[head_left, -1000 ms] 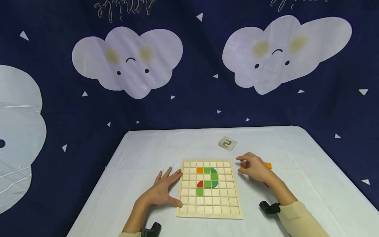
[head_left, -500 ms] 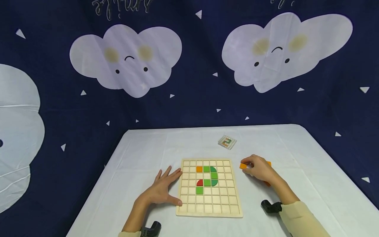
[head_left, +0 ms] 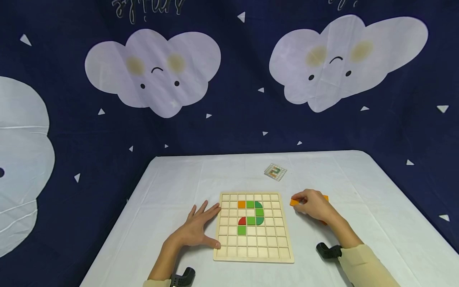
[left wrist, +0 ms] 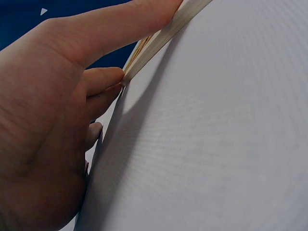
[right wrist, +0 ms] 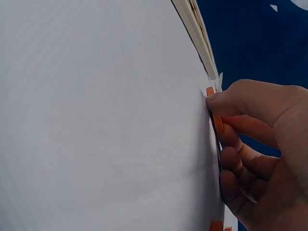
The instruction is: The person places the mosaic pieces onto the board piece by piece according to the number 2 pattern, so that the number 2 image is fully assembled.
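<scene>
A pale wooden grid board lies flat on the white table. Orange, green, teal and red tiles fill several of its squares in a curved shape. My left hand is spread along the board's left side, thumb and fingertips touching the rim; the left wrist view shows the thumb on the board edge. Right of the board, my right hand pinches a small orange tile between thumb and fingers, low over the table. In the right wrist view this tile stands out edge-on beside the thumb.
Beyond the board lies a small pattern card with a similar coloured figure. More orange pieces show partly behind my right hand. A dark blue cloth with clouds hangs behind the white table.
My right hand has shifted slightly right and toward me, away from the board. The orange tile in its fingers shows more plainly now. The left hand keeps its place on the board.
</scene>
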### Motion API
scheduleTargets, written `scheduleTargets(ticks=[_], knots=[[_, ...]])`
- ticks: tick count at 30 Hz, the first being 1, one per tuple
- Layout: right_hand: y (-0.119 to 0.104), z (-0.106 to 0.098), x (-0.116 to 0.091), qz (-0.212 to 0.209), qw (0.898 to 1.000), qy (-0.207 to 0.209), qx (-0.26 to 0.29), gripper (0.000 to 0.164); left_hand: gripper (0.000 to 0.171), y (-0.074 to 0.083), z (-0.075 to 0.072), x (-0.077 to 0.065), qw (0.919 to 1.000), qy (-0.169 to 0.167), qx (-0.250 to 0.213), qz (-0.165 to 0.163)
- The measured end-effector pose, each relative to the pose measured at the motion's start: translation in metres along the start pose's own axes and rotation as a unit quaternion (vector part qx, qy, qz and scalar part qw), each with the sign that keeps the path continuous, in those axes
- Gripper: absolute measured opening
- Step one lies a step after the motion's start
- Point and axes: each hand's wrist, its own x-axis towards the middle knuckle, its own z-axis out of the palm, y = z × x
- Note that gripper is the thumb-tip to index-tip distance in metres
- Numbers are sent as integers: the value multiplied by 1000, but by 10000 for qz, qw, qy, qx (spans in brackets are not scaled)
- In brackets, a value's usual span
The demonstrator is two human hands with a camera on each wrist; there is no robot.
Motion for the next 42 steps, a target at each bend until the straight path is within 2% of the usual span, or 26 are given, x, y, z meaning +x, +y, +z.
scheduleTargets(ticks=[6,14,21,27,36,42], knots=[[-5,2,-2,-114,9997,-55,191,32,122,0,1,0,10000,-61,12,-19],[-17,8,-2,-543,9981,-218,194,32,122,-2,0,1,10000,-78,0,-7],[-26,14,-3,-645,9970,-342,269,33,121,-2,-1,1,10000,-74,4,12],[-33,18,-6,-922,9939,-419,427,31,121,-2,0,1,10000,-59,-44,50],[-46,23,-6,-1242,9907,-434,349,30,120,-4,0,-1,10000,-50,3,38],[-54,26,-7,-1287,9898,-525,308,31,119,-3,0,0,10000,-30,-47,69]])
